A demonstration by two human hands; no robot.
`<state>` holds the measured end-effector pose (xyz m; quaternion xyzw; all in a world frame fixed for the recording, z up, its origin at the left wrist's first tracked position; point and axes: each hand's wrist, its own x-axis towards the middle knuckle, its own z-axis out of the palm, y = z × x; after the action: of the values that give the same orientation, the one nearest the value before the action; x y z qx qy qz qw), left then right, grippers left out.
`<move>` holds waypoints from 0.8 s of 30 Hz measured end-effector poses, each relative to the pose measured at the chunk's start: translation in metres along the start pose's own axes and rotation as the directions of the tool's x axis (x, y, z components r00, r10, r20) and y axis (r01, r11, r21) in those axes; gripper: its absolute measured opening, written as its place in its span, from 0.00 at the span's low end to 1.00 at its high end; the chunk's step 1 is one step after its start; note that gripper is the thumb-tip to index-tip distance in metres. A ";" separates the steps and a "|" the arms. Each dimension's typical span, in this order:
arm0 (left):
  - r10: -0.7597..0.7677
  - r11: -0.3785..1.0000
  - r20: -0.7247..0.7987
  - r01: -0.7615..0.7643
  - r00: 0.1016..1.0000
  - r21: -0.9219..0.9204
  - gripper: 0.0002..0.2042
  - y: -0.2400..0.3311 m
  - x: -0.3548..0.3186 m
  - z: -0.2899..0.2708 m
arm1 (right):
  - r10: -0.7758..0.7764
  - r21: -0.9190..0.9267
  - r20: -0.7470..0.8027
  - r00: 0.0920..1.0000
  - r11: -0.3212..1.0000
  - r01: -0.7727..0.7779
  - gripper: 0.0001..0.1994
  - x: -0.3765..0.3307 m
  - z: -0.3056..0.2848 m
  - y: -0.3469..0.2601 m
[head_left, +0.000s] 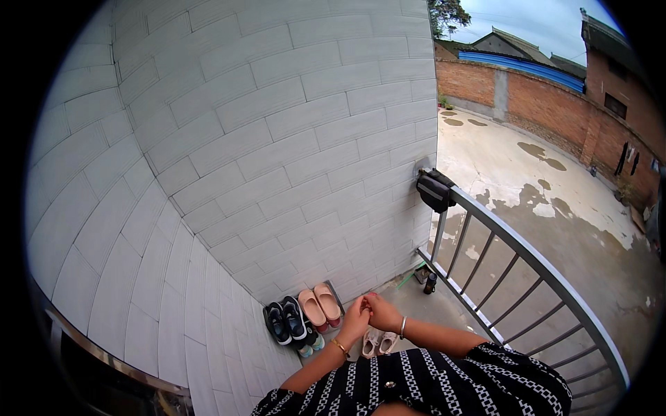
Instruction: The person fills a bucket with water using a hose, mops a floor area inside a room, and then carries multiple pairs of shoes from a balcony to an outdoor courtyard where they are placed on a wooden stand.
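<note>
My left hand and my right hand are joined together in front of my chest, fingers touching each other, with nothing visible in either. A gold bangle sits on the left wrist and a silver one on the right. Below them on the floor stands a shoe rack with a black pair of shoes and a pink pair of slippers. A light pair of shoes lies on the floor just under my hands.
A white tiled wall fills the left. A grey metal railing runs along the right, with a black bag hung on its top end and a dark bottle at its foot. Beyond lie a concrete yard and a brick wall.
</note>
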<state>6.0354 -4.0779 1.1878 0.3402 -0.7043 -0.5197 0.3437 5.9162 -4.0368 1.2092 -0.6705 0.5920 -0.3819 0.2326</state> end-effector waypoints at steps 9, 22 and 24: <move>0.022 0.996 -0.025 -0.019 0.999 0.085 0.16 0.009 -0.007 -0.005 | 0.019 -0.002 0.022 1.000 1.000 -0.019 0.18 0.001 0.008 0.003; 0.011 0.995 0.108 -0.022 0.994 0.095 0.19 -0.006 0.023 -0.008 | 0.080 0.041 -0.079 0.994 0.996 -0.077 0.21 0.013 0.011 0.022; -0.051 0.997 0.112 0.044 0.992 0.057 0.20 0.005 0.023 -0.012 | 0.106 0.036 -0.060 0.993 0.994 -0.104 0.21 0.020 0.016 0.026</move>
<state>6.0327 -4.1022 1.1979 0.3361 -0.7284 -0.5267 0.2812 5.9135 -4.0632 1.1846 -0.6225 0.6270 -0.3993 0.2449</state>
